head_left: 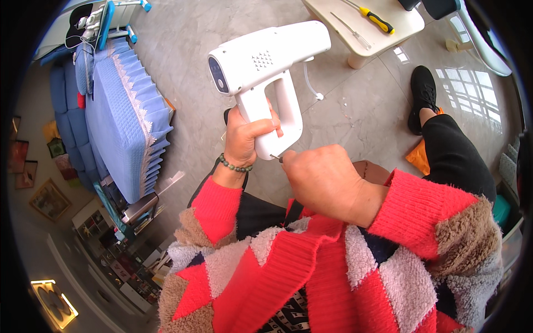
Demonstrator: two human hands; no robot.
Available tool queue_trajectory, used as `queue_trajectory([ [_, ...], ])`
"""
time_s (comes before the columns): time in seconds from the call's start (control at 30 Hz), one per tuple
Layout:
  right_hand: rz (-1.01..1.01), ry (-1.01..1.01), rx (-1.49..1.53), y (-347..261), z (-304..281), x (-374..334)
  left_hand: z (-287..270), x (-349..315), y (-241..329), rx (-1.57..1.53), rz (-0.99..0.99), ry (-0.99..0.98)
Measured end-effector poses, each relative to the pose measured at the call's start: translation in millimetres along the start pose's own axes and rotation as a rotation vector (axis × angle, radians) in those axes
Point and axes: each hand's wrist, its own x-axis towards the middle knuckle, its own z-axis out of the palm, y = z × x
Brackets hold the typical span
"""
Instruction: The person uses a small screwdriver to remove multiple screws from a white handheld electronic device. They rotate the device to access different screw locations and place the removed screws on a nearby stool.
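A white handheld spray gun is held up in front of me, its nozzle end toward the upper right and a dark control panel on its back end. My left hand is wrapped round its grip, with the thumb across the front. Beside the grip's lower end, my right hand is closed on a screwdriver. Only a short length of its thin metal shaft shows, meeting the bottom corner of the grip; the fist hides the rest. A thin white tube hangs below the gun's body.
A cream stool at the upper right bears a yellow-and-black screwdriver and a thin metal tool. Small white bits lie on the tiled floor. A blue-covered bed-like piece stands left; an orange bag lies by my foot.
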Motion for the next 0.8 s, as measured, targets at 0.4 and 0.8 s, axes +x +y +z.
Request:
queue_trajectory([
  [0.4, 0.35, -0.172, 0.532, 15, 0, 14, 14, -3, 8, -0.002, 0.047, 0.061],
  [0.8, -0.274, 0.148, -0.49, 13, 1, 14, 10, 0, 11, -0.204, 0.083, 0.142],
])
